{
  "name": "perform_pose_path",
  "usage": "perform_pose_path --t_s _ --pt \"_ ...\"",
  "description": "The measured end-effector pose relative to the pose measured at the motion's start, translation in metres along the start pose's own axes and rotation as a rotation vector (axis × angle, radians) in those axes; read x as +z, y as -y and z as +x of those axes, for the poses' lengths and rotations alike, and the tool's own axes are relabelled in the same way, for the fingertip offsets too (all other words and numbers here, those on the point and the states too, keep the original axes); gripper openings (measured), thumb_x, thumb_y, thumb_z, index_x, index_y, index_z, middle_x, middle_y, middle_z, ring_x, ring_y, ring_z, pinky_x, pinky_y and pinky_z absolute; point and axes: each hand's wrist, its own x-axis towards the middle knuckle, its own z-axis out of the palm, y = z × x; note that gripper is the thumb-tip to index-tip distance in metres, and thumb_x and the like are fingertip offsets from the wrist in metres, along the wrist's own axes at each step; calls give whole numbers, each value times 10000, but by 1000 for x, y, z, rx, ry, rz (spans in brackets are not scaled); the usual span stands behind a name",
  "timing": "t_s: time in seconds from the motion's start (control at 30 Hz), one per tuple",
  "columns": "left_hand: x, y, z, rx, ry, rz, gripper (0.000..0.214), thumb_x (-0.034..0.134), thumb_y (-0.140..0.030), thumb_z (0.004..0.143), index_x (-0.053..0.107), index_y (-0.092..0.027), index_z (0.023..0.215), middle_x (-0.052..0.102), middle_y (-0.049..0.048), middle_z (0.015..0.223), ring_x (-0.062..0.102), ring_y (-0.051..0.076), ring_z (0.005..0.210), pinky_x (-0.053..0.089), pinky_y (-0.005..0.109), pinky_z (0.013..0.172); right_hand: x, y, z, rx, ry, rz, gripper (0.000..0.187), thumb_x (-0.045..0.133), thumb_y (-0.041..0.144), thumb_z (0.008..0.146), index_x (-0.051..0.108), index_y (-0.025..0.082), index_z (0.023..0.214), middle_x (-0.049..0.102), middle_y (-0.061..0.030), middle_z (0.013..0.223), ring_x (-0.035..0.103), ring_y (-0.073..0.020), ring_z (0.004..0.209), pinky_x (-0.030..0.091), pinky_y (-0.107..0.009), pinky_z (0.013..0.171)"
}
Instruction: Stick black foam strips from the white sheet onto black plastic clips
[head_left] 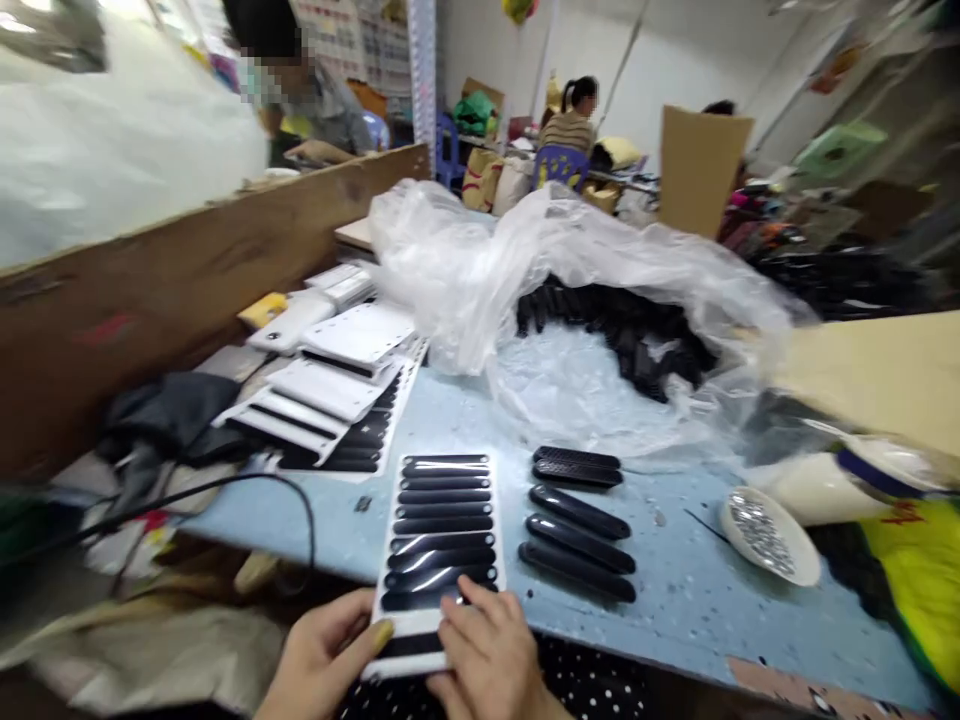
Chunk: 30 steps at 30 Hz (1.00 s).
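A white card (439,470) with several glossy black oblong pieces set in rows lies on the pale blue table (697,590), its near end over the front edge. My left hand (322,655) grips the card's near left corner, thumb on top. My right hand (487,660) presses its fingertips on the lowest black pieces of the card. Just right of the card lie several loose black oblong pieces (577,520) in a column.
A clear plastic bag (540,290) holding a heap of black pieces fills the table's middle. Stacked white cards (337,400) lie at the left by a brown board. A small white dish (769,535) of tiny silvery parts sits at the right. Other people sit at the back.
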Motion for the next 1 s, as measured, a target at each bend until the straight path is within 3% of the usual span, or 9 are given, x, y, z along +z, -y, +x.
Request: perform_pose_path --t_s 0.1,0.2,0.3,0.43,0.6,0.83,1.0 --pt "7 -15 -2 -89 1 -228 258 815 -371 677 779 -148 803 735 44 689 644 191 644 495 232 592 -23 3 6 -74 52 74 236 640 334 825 684 160 977 766 -145 947 704 -384 919 557 -472 668" --pt "7 -23 -7 -193 20 -393 231 818 -307 677 775 -128 816 720 35 671 595 144 577 429 206 541 -34 1 19 -21 51 183 145 658 242 820 686 202 956 759 -118 904 712 -340 887 584 -466 703" --pt "7 -24 -13 -231 38 -488 264 832 -293 661 770 -118 849 727 50 686 616 159 606 448 227 578 -28 0 33 59 15 184 296 575 99 842 670 200 1103 734 -137 1052 679 -329 1030 573 -508 842" --pt "9 -21 -13 -256 35 -573 292 846 -320 665 760 -122 861 726 51 686 626 151 619 462 224 605 -4 1 42 65 28 174 319 562 120 866 649 166 1169 715 -151 1116 640 -348 1102 557 -548 870" --pt "15 -24 -11 -265 -11 -577 309 862 -386 648 734 -125 752 693 31 643 567 117 543 414 197 529 7 4 38 115 24 255 328 604 166 863 641 145 1189 710 -164 1124 619 -359 1126 535 -558 890" --pt "28 -54 -4 -56 93 -375 257 785 -363 735 720 -132 644 578 -16 574 463 107 574 360 198 555 -13 -2 53 301 49 602 264 662 218 850 731 219 1105 731 -112 1045 677 -256 948 572 -421 826" --pt "33 -58 3 -94 166 -415 216 767 -349 753 740 -141 699 643 -2 630 513 115 595 394 193 577 -19 -10 59 461 95 784 215 589 259 912 785 264 1002 757 -85 997 691 -241 942 556 -397 851"
